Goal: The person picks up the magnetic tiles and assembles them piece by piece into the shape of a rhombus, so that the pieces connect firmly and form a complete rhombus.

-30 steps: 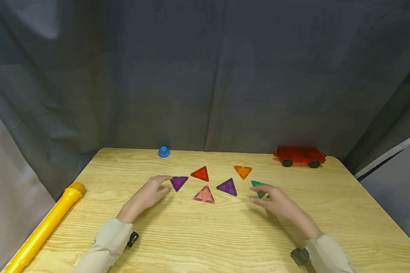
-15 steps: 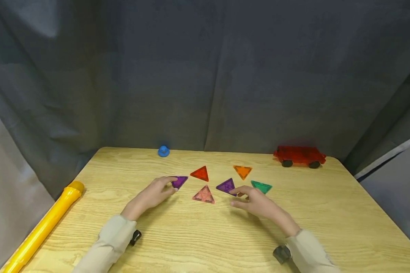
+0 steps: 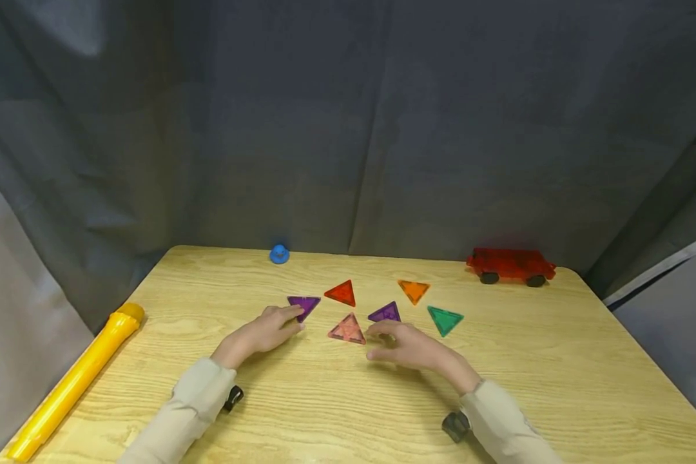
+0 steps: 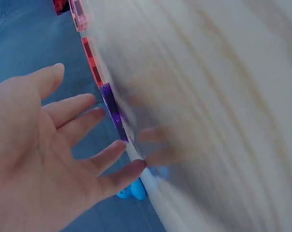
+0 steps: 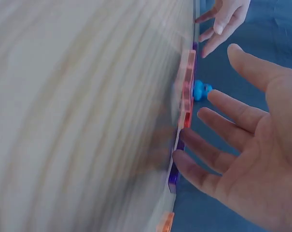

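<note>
My left hand point(image 3: 267, 330) is at a magenta-purple triangular magnetic tile point(image 3: 303, 305), with a fingertip over its left part. In the left wrist view the fingers spread loosely and hold nothing; that purple tile point(image 4: 114, 111) stands edge-on beyond them. Low over the table, my right hand point(image 3: 406, 347) overlaps the near corner of a second purple tile point(image 3: 386, 311), close to the right corner of a pink tile point(image 3: 347, 329). Its fingers are relaxed around nothing in the right wrist view. Whether either hand touches a tile is unclear.
Red point(image 3: 341, 293), orange point(image 3: 414, 290) and green point(image 3: 444, 319) triangular tiles lie flat beyond and to the right. A blue toy duck point(image 3: 279, 254) and a red wheeled toy point(image 3: 510, 265) stand along the back edge. A yellow tube point(image 3: 78, 380) lies along the left edge.
My right hand has moved left from the green tile, across the second purple tile, toward the pink one. The left hand has shifted slightly right and lower. The tiles stay where they were.
</note>
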A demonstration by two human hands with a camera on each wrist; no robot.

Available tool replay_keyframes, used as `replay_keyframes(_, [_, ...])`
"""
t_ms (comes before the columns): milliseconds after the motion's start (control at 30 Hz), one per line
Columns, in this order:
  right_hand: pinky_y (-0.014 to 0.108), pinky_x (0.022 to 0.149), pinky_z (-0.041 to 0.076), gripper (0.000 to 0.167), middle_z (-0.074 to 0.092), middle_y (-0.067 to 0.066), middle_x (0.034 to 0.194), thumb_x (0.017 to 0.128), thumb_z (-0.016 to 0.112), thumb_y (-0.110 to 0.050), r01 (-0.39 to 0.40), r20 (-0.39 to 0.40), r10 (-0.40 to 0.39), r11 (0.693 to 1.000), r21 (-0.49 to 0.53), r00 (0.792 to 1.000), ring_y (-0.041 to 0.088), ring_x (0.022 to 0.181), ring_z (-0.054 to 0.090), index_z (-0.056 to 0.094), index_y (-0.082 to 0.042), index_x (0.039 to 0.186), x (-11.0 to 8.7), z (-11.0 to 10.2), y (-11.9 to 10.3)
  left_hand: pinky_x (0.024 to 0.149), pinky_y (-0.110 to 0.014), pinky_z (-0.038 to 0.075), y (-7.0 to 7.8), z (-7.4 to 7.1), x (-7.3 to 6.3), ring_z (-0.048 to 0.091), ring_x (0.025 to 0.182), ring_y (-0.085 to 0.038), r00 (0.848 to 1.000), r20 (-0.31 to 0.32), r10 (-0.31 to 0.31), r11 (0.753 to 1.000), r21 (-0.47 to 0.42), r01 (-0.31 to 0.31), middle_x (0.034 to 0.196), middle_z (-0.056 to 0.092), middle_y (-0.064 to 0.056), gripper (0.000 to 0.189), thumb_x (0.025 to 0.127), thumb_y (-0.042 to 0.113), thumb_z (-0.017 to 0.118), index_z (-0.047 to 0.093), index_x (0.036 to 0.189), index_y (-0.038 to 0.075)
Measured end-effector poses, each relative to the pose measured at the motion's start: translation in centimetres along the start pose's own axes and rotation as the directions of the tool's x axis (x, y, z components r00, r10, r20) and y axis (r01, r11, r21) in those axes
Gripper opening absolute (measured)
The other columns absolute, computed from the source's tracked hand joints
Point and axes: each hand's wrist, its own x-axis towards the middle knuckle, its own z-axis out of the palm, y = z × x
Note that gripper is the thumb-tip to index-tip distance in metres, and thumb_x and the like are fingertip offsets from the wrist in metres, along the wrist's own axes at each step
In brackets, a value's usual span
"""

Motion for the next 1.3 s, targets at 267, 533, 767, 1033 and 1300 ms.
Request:
replay_keyframes(267, [0.055,0.107,0.028,0.058,0.043,0.019,0.144,0.091,0.064,-0.035,0.033,0.096,-0.029,0.999,-0.041,0.995,0.040,0.134,0.034,0.051,0.000,0.135,0.4,0.5,-0.3,0.107,-0.065,0.018,0.4,0.1,-0.1,0.022,0.137,-0.045,0.998,0.059,-0.010,0.998,0.059,0.007,0.153,0.027,-0.015,0.048,0.103,0.027,0.039,0.036,0.145,0.003])
replay_keyframes(533, [0.058,0.109,0.023,0.058,0.040,0.017,0.146,0.090,0.066,-0.033,0.015,0.131,-0.003,0.996,-0.088,0.991,0.041,0.135,0.029,0.051,0.000,0.136,0.5,0.6,-0.4,0.105,-0.068,0.018,0.7,0.4,-0.4,0.023,0.136,-0.047,0.998,0.057,-0.010,0.997,0.080,0.006,0.152,0.030,-0.016,0.044,0.104,0.023,0.037,0.040,0.144,0.003])
replay_keyframes(767, [0.056,0.110,0.023,0.058,0.041,0.015,0.146,0.091,0.064,-0.031,0.021,0.134,-0.006,0.994,-0.112,0.991,0.039,0.136,0.030,0.049,0.000,0.137,0.4,0.7,-0.4,0.103,-0.071,0.014,1.0,0.7,-1.1,0.018,0.136,-0.052,0.999,0.053,-0.003,0.997,0.073,-0.001,0.152,0.029,-0.018,0.044,0.104,0.022,0.037,0.040,0.143,0.001])
replay_keyframes(1033, [0.055,0.110,0.023,0.057,0.042,0.015,0.145,0.091,0.064,-0.031,0.013,0.131,0.004,0.991,-0.131,0.991,0.039,0.136,0.030,0.049,0.000,0.136,0.0,0.7,-0.7,0.103,-0.071,0.015,1.7,1.0,-2.1,0.018,0.135,-0.053,0.999,0.043,0.000,0.996,0.086,-0.004,0.150,0.034,-0.019,0.042,0.103,0.022,0.039,0.047,0.139,0.002])
replay_keyframes(1300, [0.058,0.109,0.022,0.061,0.039,0.016,0.147,0.090,0.065,-0.031,0.008,0.130,0.007,0.993,-0.117,0.992,0.039,0.137,0.028,0.045,-0.003,0.141,-0.1,0.6,-0.7,0.103,-0.068,0.018,2.1,1.3,-2.8,0.021,0.135,-0.049,0.999,0.038,0.012,0.997,0.082,-0.015,0.147,0.038,-0.018,0.039,0.103,0.022,0.041,0.052,0.136,0.004])
